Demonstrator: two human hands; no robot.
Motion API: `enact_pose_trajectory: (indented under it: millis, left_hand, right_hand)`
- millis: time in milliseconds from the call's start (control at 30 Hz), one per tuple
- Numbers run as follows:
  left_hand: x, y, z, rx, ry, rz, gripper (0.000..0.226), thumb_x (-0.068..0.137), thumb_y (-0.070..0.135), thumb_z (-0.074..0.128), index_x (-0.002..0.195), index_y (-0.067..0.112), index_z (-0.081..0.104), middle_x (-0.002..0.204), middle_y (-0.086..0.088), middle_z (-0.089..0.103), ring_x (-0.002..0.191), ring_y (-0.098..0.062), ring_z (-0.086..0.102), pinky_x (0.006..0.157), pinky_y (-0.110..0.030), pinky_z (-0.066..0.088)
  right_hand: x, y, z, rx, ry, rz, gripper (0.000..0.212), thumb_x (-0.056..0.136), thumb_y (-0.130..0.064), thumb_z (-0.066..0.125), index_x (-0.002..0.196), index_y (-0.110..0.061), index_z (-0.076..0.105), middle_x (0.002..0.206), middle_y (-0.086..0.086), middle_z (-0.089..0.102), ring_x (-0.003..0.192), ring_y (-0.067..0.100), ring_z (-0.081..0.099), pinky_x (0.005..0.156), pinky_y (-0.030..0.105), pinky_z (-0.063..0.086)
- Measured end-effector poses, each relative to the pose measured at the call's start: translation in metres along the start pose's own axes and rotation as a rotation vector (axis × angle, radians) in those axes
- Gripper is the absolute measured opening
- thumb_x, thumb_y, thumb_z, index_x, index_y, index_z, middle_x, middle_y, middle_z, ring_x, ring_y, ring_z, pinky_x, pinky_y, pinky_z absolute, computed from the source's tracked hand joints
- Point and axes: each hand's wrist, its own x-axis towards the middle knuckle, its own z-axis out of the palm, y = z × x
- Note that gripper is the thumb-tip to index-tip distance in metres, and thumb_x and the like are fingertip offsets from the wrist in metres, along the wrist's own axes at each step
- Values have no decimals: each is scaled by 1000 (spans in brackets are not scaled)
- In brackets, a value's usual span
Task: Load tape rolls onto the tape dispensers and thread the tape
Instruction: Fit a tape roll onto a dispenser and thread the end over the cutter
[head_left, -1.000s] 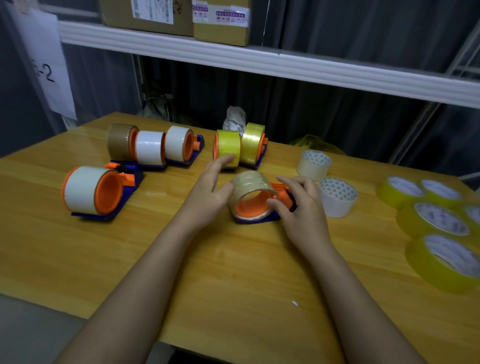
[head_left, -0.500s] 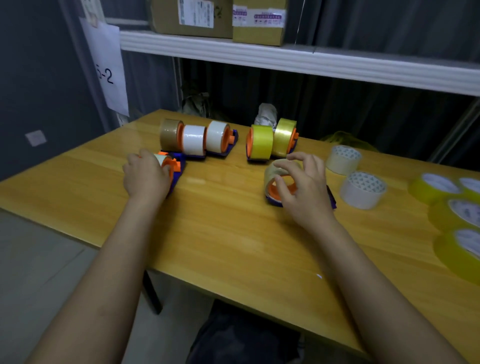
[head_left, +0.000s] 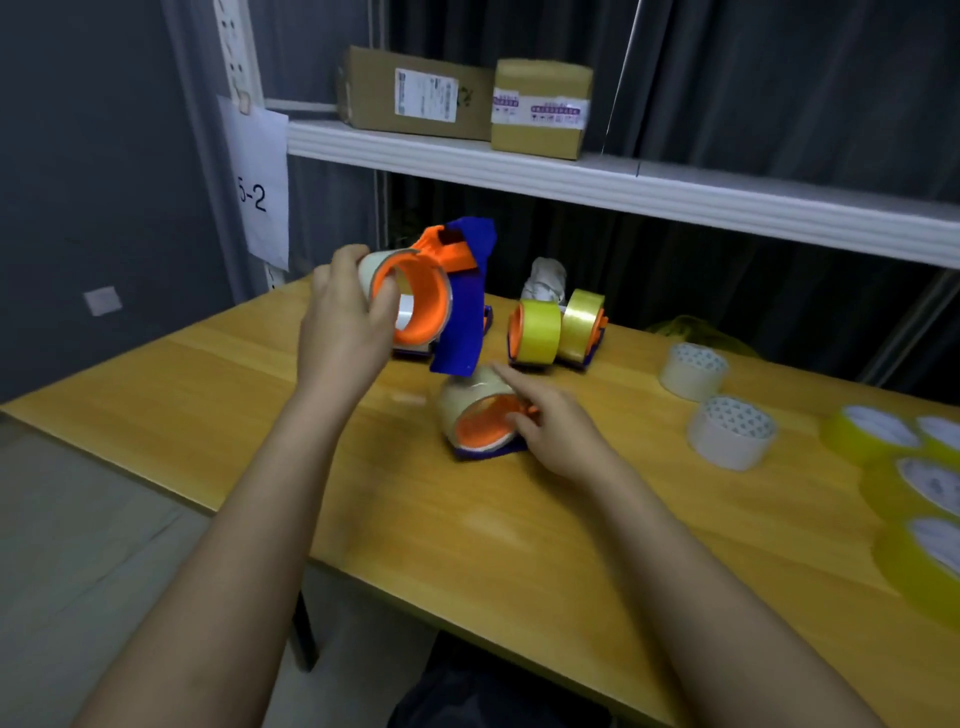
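My left hand (head_left: 345, 322) grips a white tape roll on an orange-and-blue dispenser (head_left: 457, 306) and holds it up in the air above the table, its blue base turned to the right. My right hand (head_left: 550, 423) rests against a clear tape roll on a second dispenser (head_left: 478, 415) that lies on the wooden table (head_left: 519, 545), forefinger stretched over the roll. Behind them stand two dispensers with yellow rolls (head_left: 558, 330). Further loaded dispensers on the left are mostly hidden behind the lifted one.
Two loose white rolls (head_left: 727, 410) stand to the right, and several loose yellow rolls (head_left: 914, 493) lie at the right edge. A white shelf (head_left: 571, 182) with cardboard boxes (head_left: 462, 98) hangs above the table's back. The table's front edge runs diagonally below my arms.
My left hand left the middle dispenser, reached to the white-roll dispenser on the left, and has lifted it off the table. My right hand has stayed at the clear-roll dispenser.
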Motion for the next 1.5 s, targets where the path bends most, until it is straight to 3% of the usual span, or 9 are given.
enact_pose_trajectory:
  millis: [167,467,633,800,1000,1133,1233,1400,1500]
  left_hand:
    - [12,1,-15,106,50,32,45,96,34,47,137,16,41,132,-11,44,109,-27,52,78,-30,36]
    - [21,-3,-17,93,112,94,45,95,34,49,136,17,41,132,-9,45,109,-26,52,77,-31,39]
    - [13,28,26,-60,-25,195,47,95,32,50,138,17,41,130,-9,45,110,-25,51,86,-39,46]
    - [-3,55,82,-110,-271,340,51,93,29,48,141,15,41,135,-10,44,121,-26,46,96,-40,42]
    - [-23,50,124,-145,-553,452,38,98,18,48,135,12,49,135,-5,50,127,-19,44,104,-32,36]
    - [-28,38,137,-207,-749,457,36,97,21,52,132,17,55,134,1,54,124,-8,46,101,-20,39]
    - [-29,28,144,-276,-798,420,34,95,17,56,129,19,58,131,4,58,123,-5,48,98,-12,38]
    - [-40,17,156,-275,-651,269,44,91,22,61,134,16,52,135,-2,54,125,-13,48,104,-30,40]
    - [-47,15,163,-173,-624,88,44,91,32,59,131,14,52,126,-4,59,114,-17,54,92,-30,44]
  right_hand:
    - [46,-43,42,8,34,-111,41,92,-5,52,132,-14,55,129,7,60,120,25,53,91,26,38]
    - [47,-24,28,94,126,-16,54,95,-6,56,145,-18,42,142,2,49,123,15,51,102,27,43]
    - [9,12,-26,150,527,7,31,93,-5,56,123,-8,63,112,3,61,96,13,58,74,1,40]
    - [-29,19,-69,-40,909,-157,20,86,-14,50,99,-5,62,96,-1,53,90,13,50,74,21,41]
    - [-37,30,-92,-94,318,-43,47,91,-28,62,137,-21,51,137,-2,50,126,12,41,106,20,30]
    - [-37,45,-85,16,64,108,52,92,-29,64,141,-31,46,132,-15,50,109,-4,50,87,8,42]
    - [-37,55,-80,250,8,198,58,87,-30,69,140,-30,46,129,-16,51,104,-12,51,76,7,45]
    - [-35,62,-67,326,54,220,58,84,-27,72,137,-25,49,132,-7,47,109,-2,50,75,1,43]
    - [-35,63,-56,280,128,219,59,84,-28,72,138,-24,49,127,-9,44,115,3,48,82,6,44]
